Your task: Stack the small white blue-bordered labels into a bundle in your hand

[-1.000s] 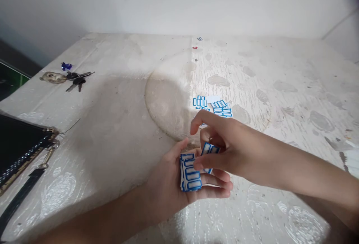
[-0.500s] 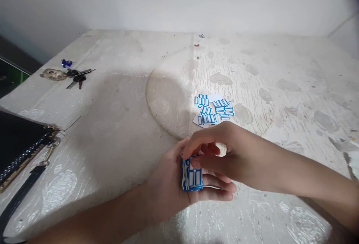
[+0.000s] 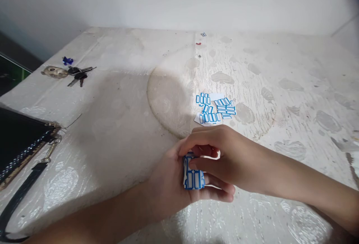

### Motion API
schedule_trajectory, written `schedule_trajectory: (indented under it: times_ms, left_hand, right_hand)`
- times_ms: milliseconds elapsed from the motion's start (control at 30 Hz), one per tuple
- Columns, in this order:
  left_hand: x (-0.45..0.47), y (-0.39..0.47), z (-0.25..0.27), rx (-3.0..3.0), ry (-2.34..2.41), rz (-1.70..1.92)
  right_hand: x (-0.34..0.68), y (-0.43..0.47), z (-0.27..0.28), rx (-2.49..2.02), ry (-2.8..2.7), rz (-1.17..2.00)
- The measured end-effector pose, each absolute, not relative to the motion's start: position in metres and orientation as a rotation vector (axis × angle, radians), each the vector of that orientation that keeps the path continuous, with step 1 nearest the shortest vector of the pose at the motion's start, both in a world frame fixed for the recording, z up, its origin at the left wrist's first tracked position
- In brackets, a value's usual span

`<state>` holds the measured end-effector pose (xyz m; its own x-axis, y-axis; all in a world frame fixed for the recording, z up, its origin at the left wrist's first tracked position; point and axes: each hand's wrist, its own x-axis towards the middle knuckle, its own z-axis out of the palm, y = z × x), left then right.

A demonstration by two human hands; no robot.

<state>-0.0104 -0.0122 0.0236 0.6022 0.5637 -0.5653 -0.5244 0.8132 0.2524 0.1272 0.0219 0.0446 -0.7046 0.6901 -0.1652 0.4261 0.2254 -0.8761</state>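
My left hand (image 3: 168, 184) lies palm up near the table's front edge and holds a small stack of white label sheets with blue frames (image 3: 193, 176). My right hand (image 3: 224, 158) reaches in from the right and covers the top of that stack, thumb and fingers pinching its upper sheets. A loose pile of the same blue-framed label sheets (image 3: 214, 108) lies on the table just beyond my hands.
The table (image 3: 117, 124) has a pale, stained patterned cover. A bunch of keys with a metal fob (image 3: 68, 73) lies at the far left. A black bag with a strap and clasp (image 3: 19, 150) sits at the left edge. A white wall stands behind.
My right hand, which held one label sheet above the stack, has lowered it onto the stack in my left palm and now presses on top. The view has tilted slightly.
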Motion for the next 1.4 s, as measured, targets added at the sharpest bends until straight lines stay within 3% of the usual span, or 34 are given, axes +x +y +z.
schedule_trajectory:
  times_ms: [100,433,700,900,1200,1400]
  left_hand:
    - [-0.014,-0.01,0.017,0.069,0.598,0.571]
    - [-0.022,-0.009,0.004,-0.058,0.51,0.586]
    - [-0.027,-0.007,0.001,-0.101,0.471,0.583]
    - [-0.026,-0.006,0.001,-0.115,0.461,0.584]
    - [-0.027,-0.007,0.003,-0.13,0.494,0.63]
    - [-0.023,-0.005,0.004,-0.097,0.545,0.654]
  right_hand:
    - [0.126,0.023,0.048,-1.063,-2.216,1.367]
    - [0.172,0.08,0.067,-1.415,-1.996,0.604]
    - [0.198,0.106,0.041,-1.635,-2.41,0.769]
    - [0.193,0.108,0.03,-1.617,-2.62,0.503]
    - [0.192,0.108,0.038,-1.666,-2.425,0.804]
    - [0.185,0.097,0.058,-1.266,-2.002,1.46]
